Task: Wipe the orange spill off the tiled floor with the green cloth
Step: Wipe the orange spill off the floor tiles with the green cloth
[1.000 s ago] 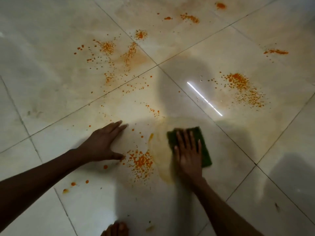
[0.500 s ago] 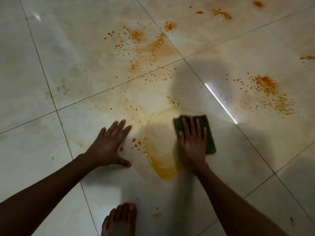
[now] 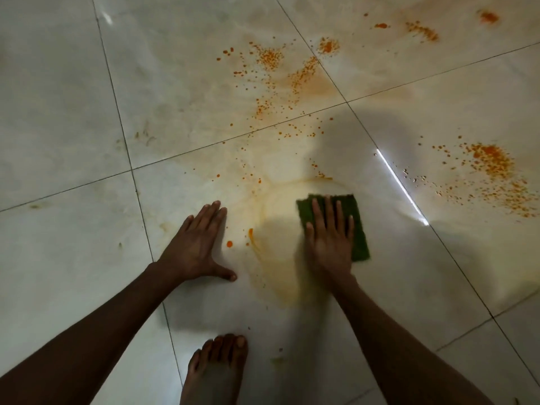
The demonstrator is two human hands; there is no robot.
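At centre frame, right hand [image 3: 328, 244] pressed the green cloth [image 3: 358, 226] flat w/ fingers spread, prob. for even pressure on the orange spill [image 3: 491, 168]. Left hand [image 3: 195, 247], fingers together, braced on tiled floor [image 3: 58, 112].

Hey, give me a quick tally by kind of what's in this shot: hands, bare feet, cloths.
Hands: 2, the left hand flat on the tiled floor, the right hand pressing the green cloth
Bare feet: 1
Cloths: 1
Total: 4
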